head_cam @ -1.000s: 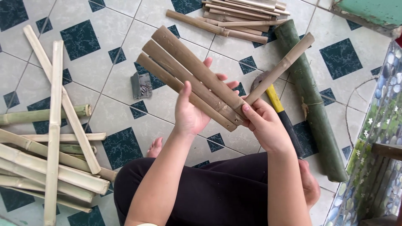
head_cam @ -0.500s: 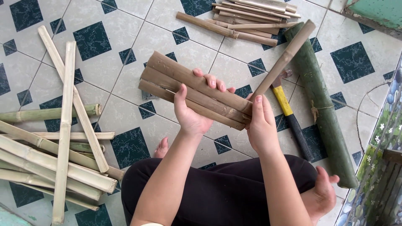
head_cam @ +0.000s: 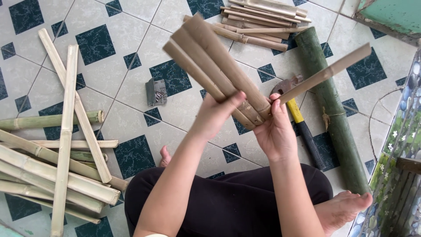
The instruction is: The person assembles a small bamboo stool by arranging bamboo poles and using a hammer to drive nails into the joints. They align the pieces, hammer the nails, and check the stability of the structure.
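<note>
The left hand [head_cam: 215, 115] wraps around the lower end of a bundle of split bamboo slats [head_cam: 215, 66], thumb laid across their tan, smooth outer faces, lifted above the floor in front of the person's lap. The right hand [head_cam: 275, 131] closes on the same end from the other side, its fingers curled over the slats and also pinching one more bamboo slat [head_cam: 326, 73] that sticks out up and to the right, away from the fanned three. Just beyond the right hand, on the floor, lies a hammer [head_cam: 299, 119] with a yellow-and-black handle and a rusty head, beside a thick, round green bamboo pole [head_cam: 333, 105]. Farther up is a pile of short pale strips [head_cam: 258, 22]. A small open box of nails [head_cam: 156, 91] sits left of the hands. On the far left, long pale bamboo splits [head_cam: 66, 145] lie crossed in a loose heap on the white-and-teal tiled floor [head_cam: 131, 52].
</note>
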